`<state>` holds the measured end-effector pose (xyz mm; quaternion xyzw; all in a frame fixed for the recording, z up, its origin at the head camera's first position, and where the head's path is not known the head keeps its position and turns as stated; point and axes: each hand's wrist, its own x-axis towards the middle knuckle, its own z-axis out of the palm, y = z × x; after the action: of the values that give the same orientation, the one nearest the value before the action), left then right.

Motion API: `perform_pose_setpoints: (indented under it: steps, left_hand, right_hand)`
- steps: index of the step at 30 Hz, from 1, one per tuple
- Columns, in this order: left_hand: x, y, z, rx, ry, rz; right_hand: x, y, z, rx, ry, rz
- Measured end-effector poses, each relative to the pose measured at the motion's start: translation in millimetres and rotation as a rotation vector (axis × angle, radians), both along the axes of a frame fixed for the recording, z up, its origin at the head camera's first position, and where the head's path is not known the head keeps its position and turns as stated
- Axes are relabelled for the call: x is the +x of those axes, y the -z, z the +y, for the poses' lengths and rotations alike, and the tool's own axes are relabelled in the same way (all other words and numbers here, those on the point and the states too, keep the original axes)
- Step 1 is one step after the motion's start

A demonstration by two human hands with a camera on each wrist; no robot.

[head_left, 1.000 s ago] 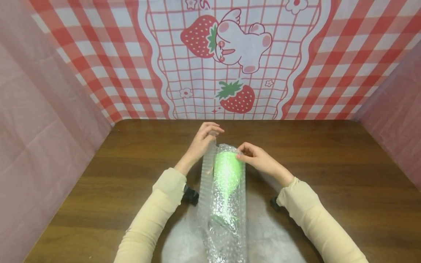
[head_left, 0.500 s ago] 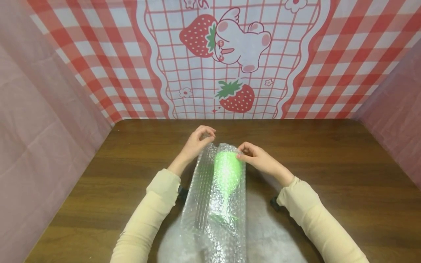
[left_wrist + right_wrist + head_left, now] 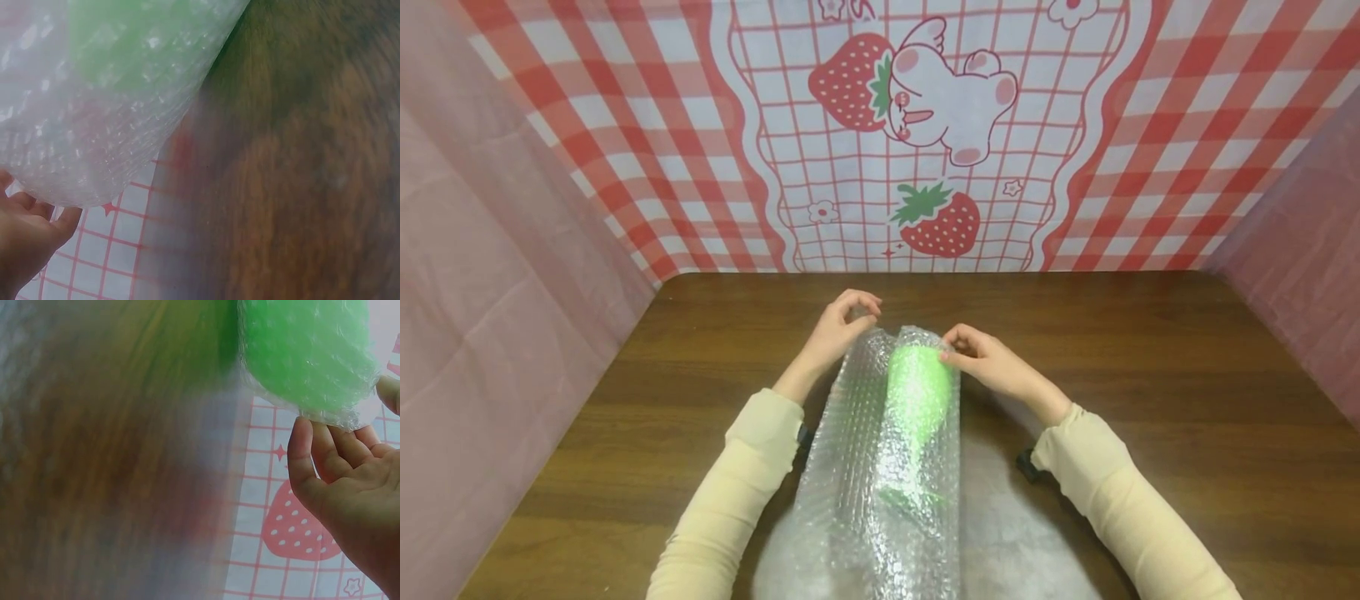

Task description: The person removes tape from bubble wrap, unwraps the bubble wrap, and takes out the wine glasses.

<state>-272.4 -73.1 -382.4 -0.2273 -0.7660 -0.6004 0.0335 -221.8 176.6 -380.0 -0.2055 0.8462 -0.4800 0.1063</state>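
Observation:
A bright green goblet [image 3: 919,383] lies lengthwise inside clear bubble wrap [image 3: 850,442], its bowl toward the far side and its foot nearer me. My left hand [image 3: 829,335] pinches the far left corner of the loose bubble wrap flap, which slants out to the left of the goblet. At the far right corner, beside the goblet's rim, my right hand [image 3: 992,367] holds the wrap between thumb and fingers. In the right wrist view, the fingers [image 3: 303,447] reach under the wrap's end, below the green bowl.
The wrap rests on a brown wooden table [image 3: 1150,367]. Under its near part shows a pale, shiny sheet [image 3: 1015,533]. A red-and-white strawberry-print cloth [image 3: 1067,167] hangs behind the table, and pink curtains [image 3: 497,250] stand at both sides.
My left hand has moved left and slightly toward me, drawing the bubble wrap flap out from beside the goblet. My right hand has stayed at its corner.

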Motion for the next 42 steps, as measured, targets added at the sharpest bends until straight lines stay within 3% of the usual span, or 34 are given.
perform_pose_setpoints:
  steps: [13,15,22,30,42]
  left_hand:
    - [-1.7,-0.9,-3.0,0.057,0.008,-0.004]
    - [3.0,-7.3,-3.1,0.057,0.011,-0.011]
    - [2.8,-7.2,-6.0,0.032,0.002,-0.004]
    - [17.0,-21.8,-8.2,-0.001,-0.004,-0.030]
    - [19.3,-21.3,-19.6,-0.094,0.022,-0.087]
  right_hand:
    - [-1.9,-0.8,1.0,0.012,0.048,0.047]
    - [-2.1,-1.7,1.8,0.011,0.047,0.044]
    - [-4.0,-5.9,2.6,0.015,0.054,0.039]
    - [-3.9,-2.9,5.5,-0.020,0.063,0.006]
    - [-5.3,1.7,8.6,-0.057,0.050,0.006]
